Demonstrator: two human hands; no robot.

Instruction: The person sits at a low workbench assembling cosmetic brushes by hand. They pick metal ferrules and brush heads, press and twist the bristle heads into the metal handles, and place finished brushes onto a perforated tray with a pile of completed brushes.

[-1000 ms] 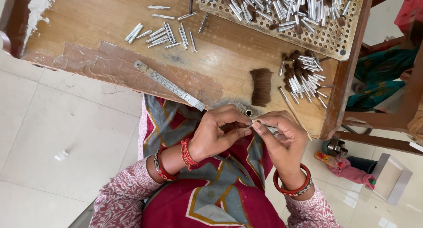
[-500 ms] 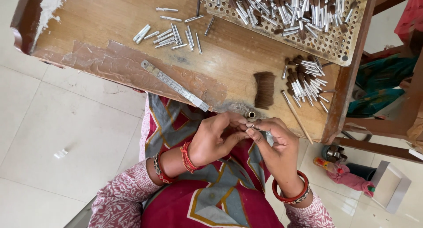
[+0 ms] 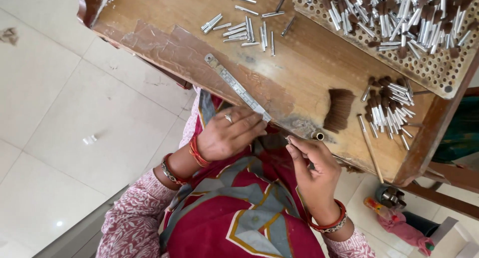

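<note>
Pinched in the right hand (image 3: 312, 163) is one small metal ferrule (image 3: 288, 138), left hand (image 3: 229, 133) loosely curled beside; many finished brush tips (image 3: 391, 106) lie right, empty tubes (image 3: 244, 31) wait far left.

Pink floral-print sleeves w/ red & metal bangles are worn; silver ring on left hand (image 3: 227, 133); red-grey patterned scarf (image 3: 239, 208) is draped.
</note>
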